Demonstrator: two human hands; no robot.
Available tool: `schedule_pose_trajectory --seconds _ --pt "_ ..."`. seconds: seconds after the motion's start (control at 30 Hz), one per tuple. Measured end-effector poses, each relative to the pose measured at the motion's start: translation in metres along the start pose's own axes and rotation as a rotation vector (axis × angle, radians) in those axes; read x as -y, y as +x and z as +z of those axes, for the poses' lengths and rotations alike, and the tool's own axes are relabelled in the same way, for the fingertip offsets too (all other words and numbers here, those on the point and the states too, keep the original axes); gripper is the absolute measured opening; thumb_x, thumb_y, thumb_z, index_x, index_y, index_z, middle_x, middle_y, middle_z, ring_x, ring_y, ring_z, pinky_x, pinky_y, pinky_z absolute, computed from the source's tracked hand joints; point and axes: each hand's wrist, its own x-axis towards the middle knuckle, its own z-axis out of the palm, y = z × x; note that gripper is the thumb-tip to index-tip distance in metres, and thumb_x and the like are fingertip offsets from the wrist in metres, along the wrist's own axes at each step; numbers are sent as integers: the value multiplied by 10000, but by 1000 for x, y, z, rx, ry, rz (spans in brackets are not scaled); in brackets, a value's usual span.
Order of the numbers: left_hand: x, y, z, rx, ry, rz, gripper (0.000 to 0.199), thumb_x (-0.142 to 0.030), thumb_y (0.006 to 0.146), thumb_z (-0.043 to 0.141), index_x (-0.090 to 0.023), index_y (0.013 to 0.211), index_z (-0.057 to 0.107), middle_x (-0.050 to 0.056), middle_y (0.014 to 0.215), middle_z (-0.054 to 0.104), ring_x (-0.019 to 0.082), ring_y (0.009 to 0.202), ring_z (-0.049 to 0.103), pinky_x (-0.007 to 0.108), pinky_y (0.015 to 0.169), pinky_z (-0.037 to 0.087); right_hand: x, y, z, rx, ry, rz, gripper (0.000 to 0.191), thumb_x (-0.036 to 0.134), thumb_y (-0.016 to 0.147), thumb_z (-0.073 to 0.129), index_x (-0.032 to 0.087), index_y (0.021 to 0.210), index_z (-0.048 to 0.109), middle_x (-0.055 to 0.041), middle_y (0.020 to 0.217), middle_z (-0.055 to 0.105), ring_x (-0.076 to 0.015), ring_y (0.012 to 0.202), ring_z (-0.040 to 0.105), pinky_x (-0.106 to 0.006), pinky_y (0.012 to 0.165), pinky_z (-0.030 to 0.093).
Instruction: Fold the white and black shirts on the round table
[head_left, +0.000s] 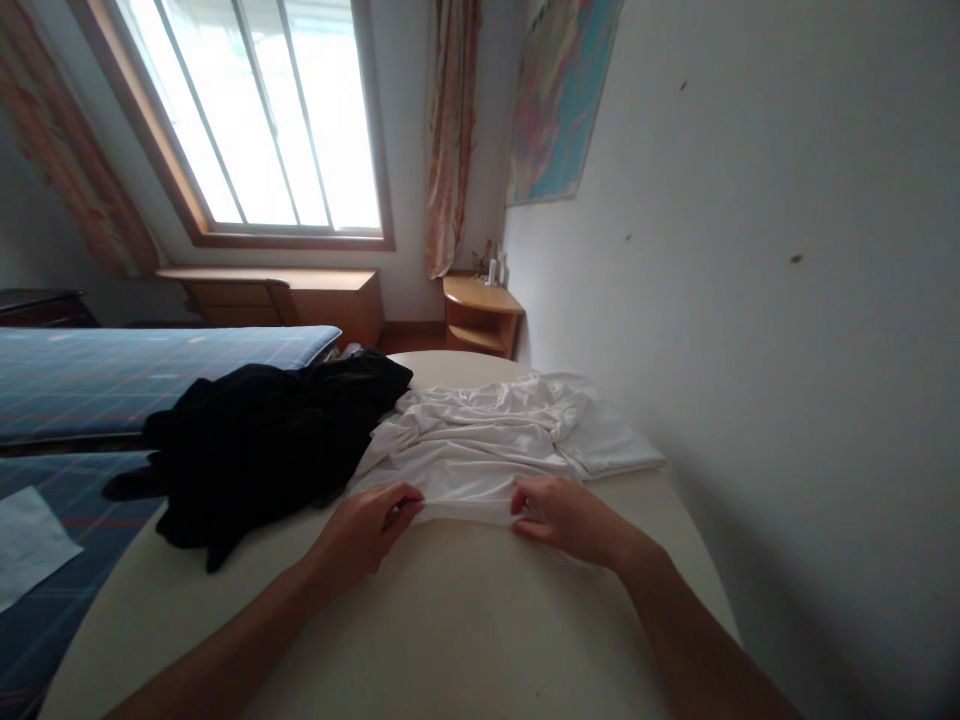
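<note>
A thin white garment (472,450) lies wrinkled on the pale round table (480,620), its near edge drawn fairly straight between my hands. My left hand (379,520) pinches that edge at its left part. Farther right, my right hand (559,512) grips the same edge between thumb and fingers. Left of the garment, and touching it, a bunched black cloth (262,440) hangs partly past the table's left side. A flat, folded white cloth (615,445) rests at the right, partly under the wrinkled garment.
A bed with a blue plaid cover (150,370) stands at the left, with a white sheet-like piece (30,540) on its lower part. The white wall (787,350) rises close on the right. Beyond the table are a wooden corner shelf (480,292) and a desk (330,285) under the window.
</note>
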Motion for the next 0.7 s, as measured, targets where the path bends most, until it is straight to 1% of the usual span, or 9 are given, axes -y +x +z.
schedule_pose_trajectory --seconds 0.1,0.17,0.27,0.5,0.6,0.7 --pt "0 0 0 -1 -1 -2 222 -396 973 539 -230 970 687 -9 857 732 128 723 664 205 691 475 3 -1 -3 22 20 -4 52 229 794 682 206 839 670 -5 854 699 -159 785 628 -232 712 407" --pt "1 0 -1 -3 0 -15 225 -399 970 538 -234 972 692 -12 839 729 126 704 662 203 672 474 4 -1 -5 39 42 1 62 236 798 680 204 846 658 0 842 690 -152 762 613 -232 696 399" --pt "1 0 -1 1 5 -30 235 -411 967 533 -239 966 693 -16 813 724 121 669 653 200 646 472 0 -1 -7 44 74 6 82 278 846 640 201 872 628 -3 852 678 -154 757 593 -244 695 398" --pt "1 1 -2 -4 38 -16 244 -419 971 521 -248 965 694 -12 809 730 132 693 669 202 669 484 -16 0 -6 -28 161 48 158 358 929 549 202 913 535 -24 867 654 -168 774 588 -273 714 416" --pt "1 1 -1 -6 38 -24 245 -414 973 514 -248 971 694 -8 820 735 135 696 676 205 667 492 -17 0 -6 -40 186 58 154 361 948 526 208 935 524 -13 820 658 -163 730 595 -269 688 419" --pt "3 0 -1 -43 20 -10 237 -404 978 509 -247 980 687 3 884 742 146 752 692 216 702 506 -14 0 -7 -69 170 52 156 367 962 513 214 956 542 -4 770 666 -165 692 610 -267 661 421"
